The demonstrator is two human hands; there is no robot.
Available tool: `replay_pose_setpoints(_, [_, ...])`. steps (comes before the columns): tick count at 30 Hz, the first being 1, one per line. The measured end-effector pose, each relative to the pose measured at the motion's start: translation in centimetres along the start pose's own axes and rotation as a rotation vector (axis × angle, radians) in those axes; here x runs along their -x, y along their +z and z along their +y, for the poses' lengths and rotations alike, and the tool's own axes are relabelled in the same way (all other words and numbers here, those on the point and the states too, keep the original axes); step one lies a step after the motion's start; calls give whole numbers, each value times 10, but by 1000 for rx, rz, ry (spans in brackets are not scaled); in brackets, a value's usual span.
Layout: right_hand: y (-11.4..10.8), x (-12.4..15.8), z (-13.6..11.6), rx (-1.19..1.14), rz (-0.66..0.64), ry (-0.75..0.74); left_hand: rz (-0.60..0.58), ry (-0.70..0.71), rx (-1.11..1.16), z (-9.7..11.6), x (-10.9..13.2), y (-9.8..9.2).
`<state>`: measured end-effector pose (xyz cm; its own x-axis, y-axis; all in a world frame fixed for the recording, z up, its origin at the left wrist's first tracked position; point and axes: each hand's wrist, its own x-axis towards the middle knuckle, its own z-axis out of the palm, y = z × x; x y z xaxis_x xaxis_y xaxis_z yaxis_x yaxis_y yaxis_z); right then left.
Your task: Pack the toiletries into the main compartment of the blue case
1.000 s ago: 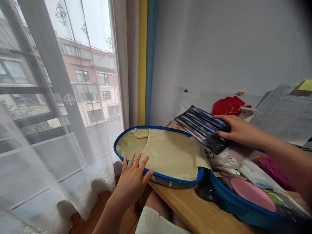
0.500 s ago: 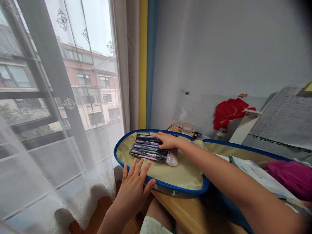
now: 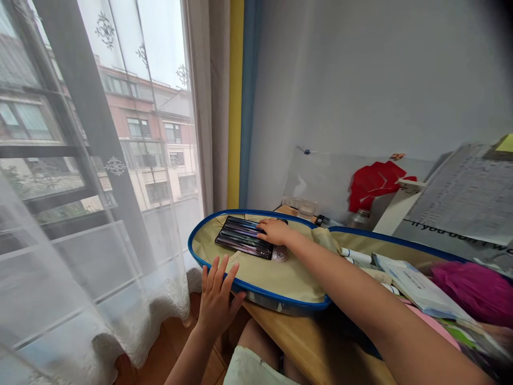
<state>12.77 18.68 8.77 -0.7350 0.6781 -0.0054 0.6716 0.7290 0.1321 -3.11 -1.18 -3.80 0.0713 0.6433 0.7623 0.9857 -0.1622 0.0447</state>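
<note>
A flat pack of pens [image 3: 243, 236], several dark slim ones side by side with a small rounded card at the right end, lies over the beige lining of a soft case lid [image 3: 298, 280] with a blue edge. My right hand [image 3: 274, 231] is closed over the right end of the pack, its fingertips on the pens; the thumb is hard to make out. My left hand [image 3: 218, 294] is open, fingers spread at the near blue rim, and holds nothing.
The case's other half, at right, holds white markers [image 3: 356, 255], a white packet [image 3: 417, 283] and a magenta bundle [image 3: 475, 289]. Under the case is a wooden desk [image 3: 296, 342]. Sheer curtains [image 3: 160, 299] hang at left. A red paper piece [image 3: 374, 184] is by the wall.
My right hand has drawn its fingers in toward the right end of the pack, and the pack has shifted slightly. My left hand has moved slightly left along the rim.
</note>
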Motion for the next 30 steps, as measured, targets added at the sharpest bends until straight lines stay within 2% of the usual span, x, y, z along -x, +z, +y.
replay_pose_setpoints(3, [0, 3, -3, -5, -2, 12, 2, -20, 17, -1, 4, 6])
replay_pose_setpoints(10, [-5, 12, 1, -24, -23, 23, -6, -34, 35, 2, 0, 2])
replay_pose_setpoints(15, [-30, 34, 21, -34, 11, 51, 62, -15, 33, 5, 0, 1])
replay_pose_setpoints(18, [-54, 65, 49, -47, 45, 113, 76, -26, 54, 8, -1, -1])
replay_pose_setpoints(22, [-74, 129, 96, -76, 26, 289, 31, -70, 77, 6, 0, 1])
replay_pose_setpoints(25, [-69, 179, 123, -106, -66, 436, 6, -74, 73, 2, 1, 3])
replay_pose_setpoints(30, [-37, 245, 143, -132, -191, 640, 40, -61, 73, 1, 1, 4])
